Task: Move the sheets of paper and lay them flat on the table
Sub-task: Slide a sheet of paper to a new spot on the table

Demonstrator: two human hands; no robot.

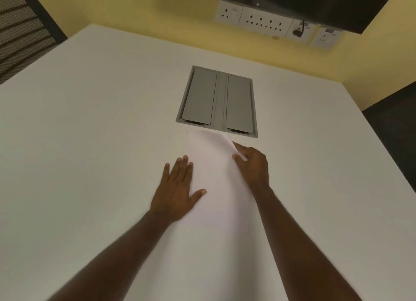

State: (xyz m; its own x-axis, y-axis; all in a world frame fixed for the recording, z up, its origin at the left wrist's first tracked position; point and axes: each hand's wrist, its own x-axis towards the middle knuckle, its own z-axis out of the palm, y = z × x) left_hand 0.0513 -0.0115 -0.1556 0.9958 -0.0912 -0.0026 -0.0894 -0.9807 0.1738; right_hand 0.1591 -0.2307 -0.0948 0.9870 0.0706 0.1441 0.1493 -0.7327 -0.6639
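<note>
The paper [216, 177] is plain white, unmarked on the side that shows, and pale enough to nearly blend with the white table [90, 143] under it. It lies lengthwise, running from near to far, between the person's two forearms. Its far edge stops just short of the grey hatch [218, 100] set into the table top. Most of the paper lies flat, but its far right corner curls up off the table. Whether this is one sheet or several stacked together cannot be told.

The left hand [180, 188] rests palm down with straight, slightly spread fingers on the left edge of the paper; the thumb and the tips of the fingers lie on the sheet, while the rest of the hand lies on the bare table beside it. The right hand [253, 165] is at the right edge, toward the far end. Its thumb presses on top of the paper and its fingers curl at the lifted corner, pinching it.

On the far yellow wall [157, 12] a row of white sockets [265, 21] sits under a dark screen [315, 1].
</note>
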